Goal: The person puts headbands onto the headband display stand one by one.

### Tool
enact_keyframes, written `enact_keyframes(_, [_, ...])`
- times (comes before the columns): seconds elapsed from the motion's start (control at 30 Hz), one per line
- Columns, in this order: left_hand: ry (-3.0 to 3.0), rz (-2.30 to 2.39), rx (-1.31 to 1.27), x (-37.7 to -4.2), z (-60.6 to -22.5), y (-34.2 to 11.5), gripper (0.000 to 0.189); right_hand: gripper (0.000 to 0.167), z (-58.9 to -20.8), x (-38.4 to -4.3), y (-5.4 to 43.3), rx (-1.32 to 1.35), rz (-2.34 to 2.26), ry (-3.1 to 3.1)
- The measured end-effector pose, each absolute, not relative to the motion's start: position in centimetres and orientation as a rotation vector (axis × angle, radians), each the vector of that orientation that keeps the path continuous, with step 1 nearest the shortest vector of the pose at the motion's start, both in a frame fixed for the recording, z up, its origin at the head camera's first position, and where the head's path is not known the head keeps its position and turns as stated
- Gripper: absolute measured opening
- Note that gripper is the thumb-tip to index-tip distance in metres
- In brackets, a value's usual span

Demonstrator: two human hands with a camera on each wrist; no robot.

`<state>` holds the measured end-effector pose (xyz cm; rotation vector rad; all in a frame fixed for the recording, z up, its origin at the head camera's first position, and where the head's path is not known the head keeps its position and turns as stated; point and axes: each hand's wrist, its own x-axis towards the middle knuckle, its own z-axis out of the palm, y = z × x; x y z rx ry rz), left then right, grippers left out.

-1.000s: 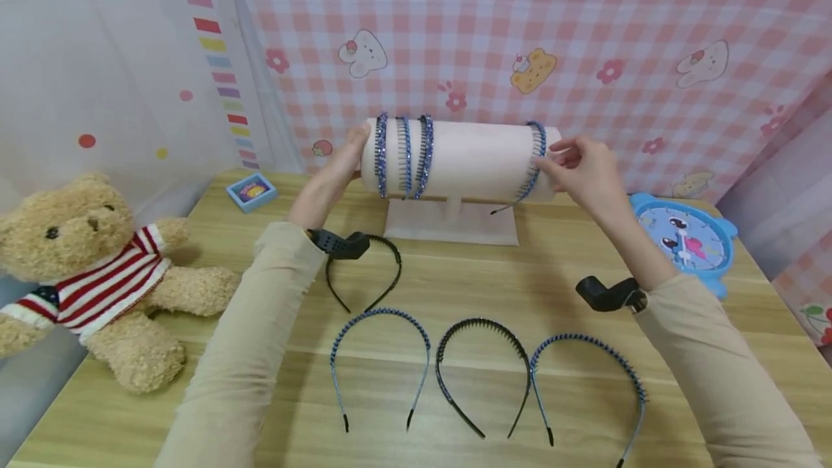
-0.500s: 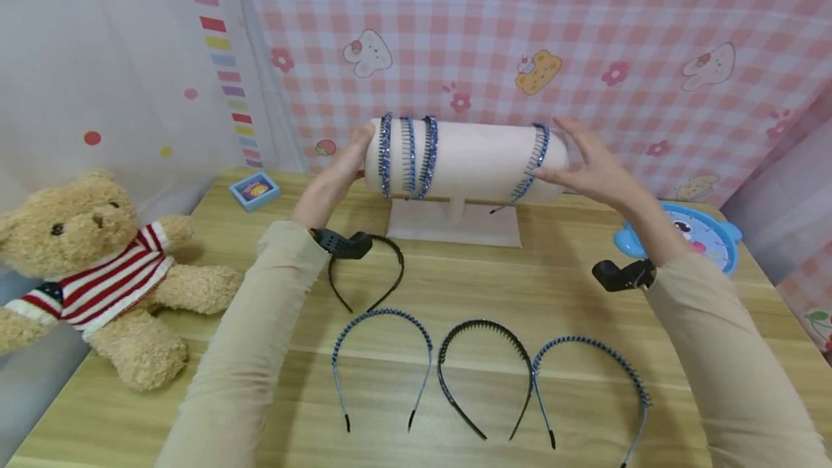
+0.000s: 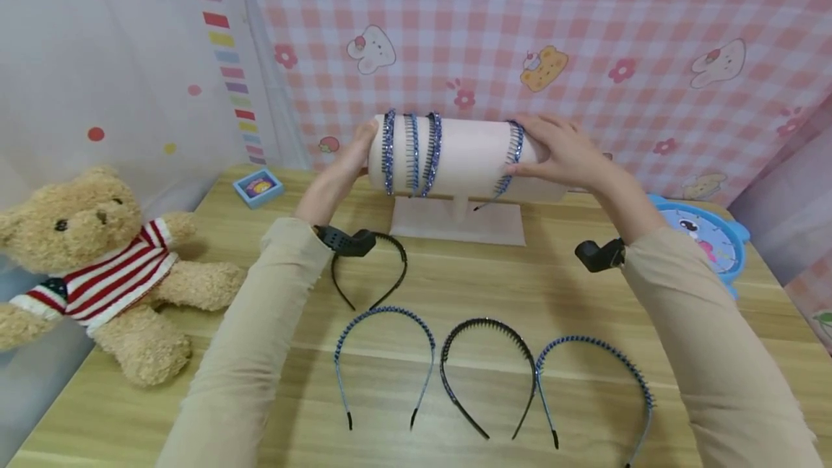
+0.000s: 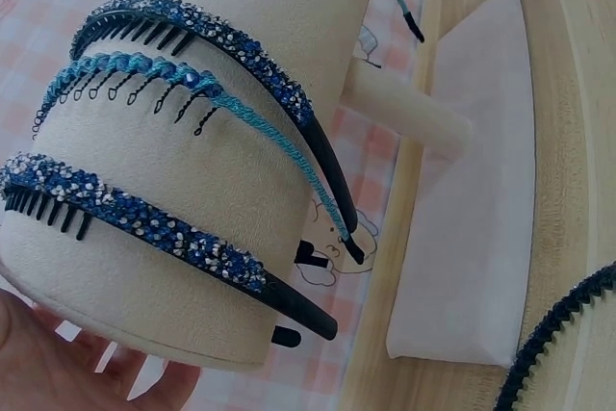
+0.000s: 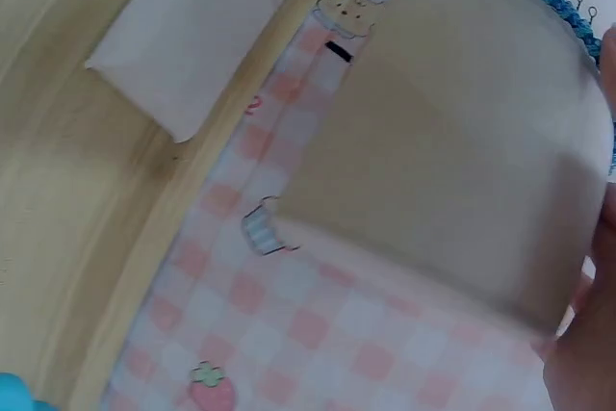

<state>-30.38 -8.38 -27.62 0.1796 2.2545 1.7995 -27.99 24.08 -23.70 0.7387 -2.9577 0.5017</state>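
Note:
A padded white headband display stand stands at the back of the table, its roll lying sideways. My left hand grips the roll's left end; in the left wrist view its fingers lie against the end. Near that end sit a glittery blue headband, a thin blue braided one and another glittery one. Towards the right, my right hand holds a toothed blue headband on the roll, thumb in front and fingers over the top. The right wrist view shows only part of that hand.
On the table before the stand lie a black headband, a blue headband, a dark toothed headband and another blue one. A teddy bear sits left, a small blue box behind it. A blue clock lies right.
My right hand has shifted from the roll's right end towards the left, and the toothed blue headband has slid left along the roll with it. My left hand stays at its end.

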Motion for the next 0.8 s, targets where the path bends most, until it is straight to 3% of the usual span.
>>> enact_keyframes(0.8, [2.243,1.821,0.171,-30.1,-28.1,-8.2,0.064,0.089,-22.7,-29.5,17.7,0.948,0.282,-3.075])
